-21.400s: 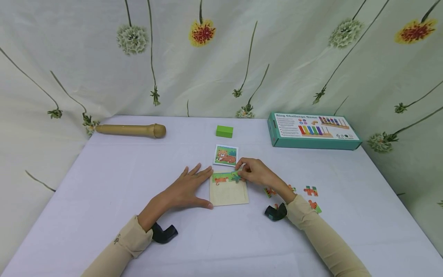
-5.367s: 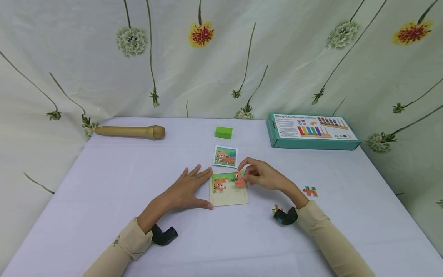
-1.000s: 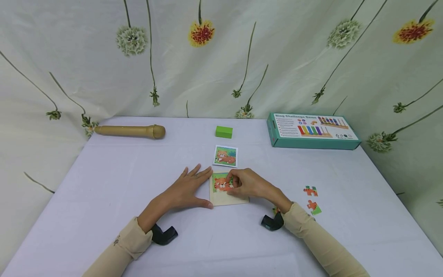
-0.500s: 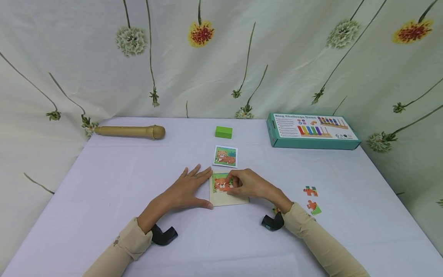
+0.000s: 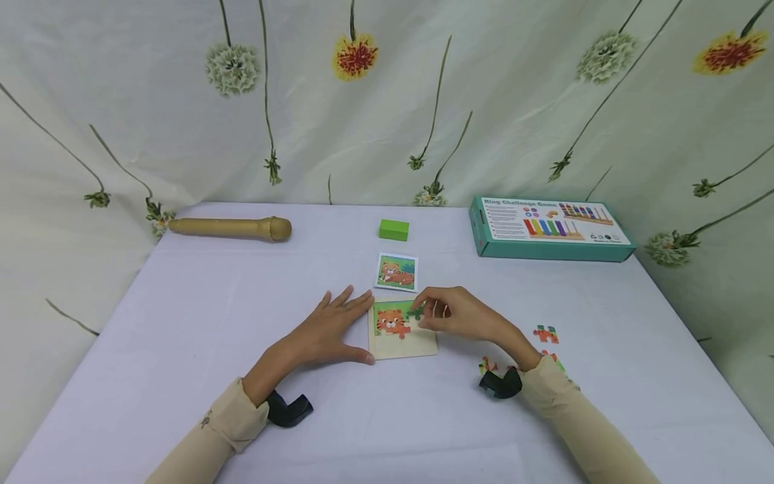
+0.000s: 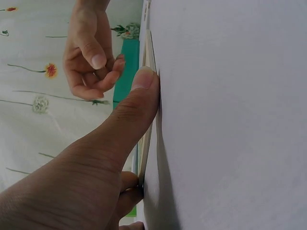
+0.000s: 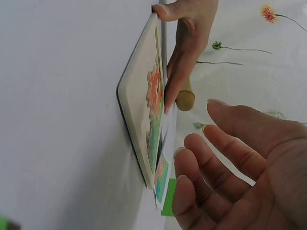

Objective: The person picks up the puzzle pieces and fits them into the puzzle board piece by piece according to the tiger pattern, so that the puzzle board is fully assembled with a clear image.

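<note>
A pale wooden puzzle board [image 5: 396, 348] lies in front of me, with joined tiger pieces [image 5: 392, 321] across its upper part and bare wood along its lower part. My left hand [image 5: 326, 331] rests spread at the board's left side; its thumb touches the near corner and its fingertips reach the far one. Above the board's right side hovers my right hand [image 5: 465, 316]. In the right wrist view, the right hand [image 7: 254, 167] has loosely bent fingers, thumb apart, and nothing between them. Loose puzzle pieces [image 5: 546, 334] lie to the right, some partly behind the right wrist.
Just beyond the board is a tiger picture card [image 5: 397, 271], with a green block [image 5: 394, 230] behind it. A teal game box [image 5: 553, 232] stands at the back right, and a tan microphone-shaped stick [image 5: 230, 228] lies at the back left.
Over the longer span, tiger-face pieces have joined the top row on the board. In the last half second my right hand has lifted off the pieces and moved right. The left hand stays put.
</note>
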A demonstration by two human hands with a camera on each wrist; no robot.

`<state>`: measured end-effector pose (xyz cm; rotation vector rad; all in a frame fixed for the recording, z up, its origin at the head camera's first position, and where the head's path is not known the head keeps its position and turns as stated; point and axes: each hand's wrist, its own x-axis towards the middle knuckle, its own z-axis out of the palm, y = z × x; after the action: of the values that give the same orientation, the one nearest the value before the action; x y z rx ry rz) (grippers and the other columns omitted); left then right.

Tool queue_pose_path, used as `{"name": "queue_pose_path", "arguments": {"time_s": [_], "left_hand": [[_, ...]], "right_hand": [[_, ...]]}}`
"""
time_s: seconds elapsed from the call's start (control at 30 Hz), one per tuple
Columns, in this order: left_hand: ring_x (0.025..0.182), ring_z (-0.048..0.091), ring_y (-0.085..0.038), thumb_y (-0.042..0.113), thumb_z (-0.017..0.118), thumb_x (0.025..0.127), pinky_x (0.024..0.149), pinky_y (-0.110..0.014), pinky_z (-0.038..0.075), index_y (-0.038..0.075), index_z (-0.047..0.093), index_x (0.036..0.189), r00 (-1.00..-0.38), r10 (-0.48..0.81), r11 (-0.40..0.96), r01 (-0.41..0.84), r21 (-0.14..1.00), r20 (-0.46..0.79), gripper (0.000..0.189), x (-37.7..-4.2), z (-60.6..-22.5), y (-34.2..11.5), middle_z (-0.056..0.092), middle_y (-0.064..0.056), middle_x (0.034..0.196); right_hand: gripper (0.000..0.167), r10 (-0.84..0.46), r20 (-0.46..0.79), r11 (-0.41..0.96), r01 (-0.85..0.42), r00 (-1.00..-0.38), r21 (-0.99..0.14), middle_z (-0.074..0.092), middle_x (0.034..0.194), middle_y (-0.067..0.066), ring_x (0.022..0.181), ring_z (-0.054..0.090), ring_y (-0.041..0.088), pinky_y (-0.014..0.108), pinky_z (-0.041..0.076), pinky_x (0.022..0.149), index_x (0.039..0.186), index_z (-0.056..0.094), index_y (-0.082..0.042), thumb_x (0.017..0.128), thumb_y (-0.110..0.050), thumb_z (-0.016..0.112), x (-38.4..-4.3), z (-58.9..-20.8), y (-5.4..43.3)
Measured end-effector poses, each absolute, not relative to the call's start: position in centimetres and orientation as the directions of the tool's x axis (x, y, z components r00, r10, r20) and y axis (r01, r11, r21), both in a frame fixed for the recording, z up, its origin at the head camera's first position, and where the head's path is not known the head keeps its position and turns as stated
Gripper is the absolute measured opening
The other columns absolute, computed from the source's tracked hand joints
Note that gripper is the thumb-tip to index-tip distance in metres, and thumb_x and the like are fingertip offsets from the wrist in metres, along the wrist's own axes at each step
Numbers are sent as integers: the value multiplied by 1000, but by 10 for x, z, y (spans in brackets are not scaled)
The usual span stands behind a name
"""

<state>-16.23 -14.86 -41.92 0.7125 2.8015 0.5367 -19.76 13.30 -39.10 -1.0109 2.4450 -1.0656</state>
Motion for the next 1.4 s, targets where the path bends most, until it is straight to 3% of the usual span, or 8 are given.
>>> {"name": "queue_pose_path", "arguments": {"time_s": [0.23, 0.37, 1.03, 1.4], "left_hand": [[148, 5, -29, 65, 75, 67, 117, -55, 2, 15, 26, 153, -859, 501, 812, 427, 397, -102, 111, -163, -419, -149, 24, 0, 158], [148, 4, -29, 65, 75, 67, 117, -55, 2, 15, 25, 153, -859, 502, 813, 427, 396, -105, 112, -163, -419, -149, 23, 0, 158], [148, 4, -29, 66, 74, 68, 117, -55, 1, 14, 26, 153, -857, 506, 811, 431, 396, -102, 111, -162, -417, -148, 24, 0, 158], [148, 4, -29, 66, 74, 67, 117, -56, 1, 14, 26, 152, -861, 497, 816, 420, 398, -108, 111, -162, -417, -147, 24, 0, 158]], "right_hand": [[41, -653, 19, 530, -475, -758, -702, 65, 114, 8, 102, 60, 25, 43, 50, 88, 121, 62, -6, 84, -20, 74, -194, -385, 171], [47, -606, 15, 565, -443, -796, -696, 62, 123, 10, 110, 57, 29, 48, 47, 93, 125, 60, -7, 83, -19, 76, -191, -384, 194], [47, -398, 28, 724, -333, -917, -604, 59, 125, 15, 112, 53, 34, 56, 46, 95, 124, 60, -5, 82, -16, 76, -172, -403, 274], [41, -353, 45, 772, -318, -934, -551, 62, 112, 14, 98, 56, 29, 48, 49, 85, 116, 63, -2, 80, -14, 77, -163, -406, 300]]}}
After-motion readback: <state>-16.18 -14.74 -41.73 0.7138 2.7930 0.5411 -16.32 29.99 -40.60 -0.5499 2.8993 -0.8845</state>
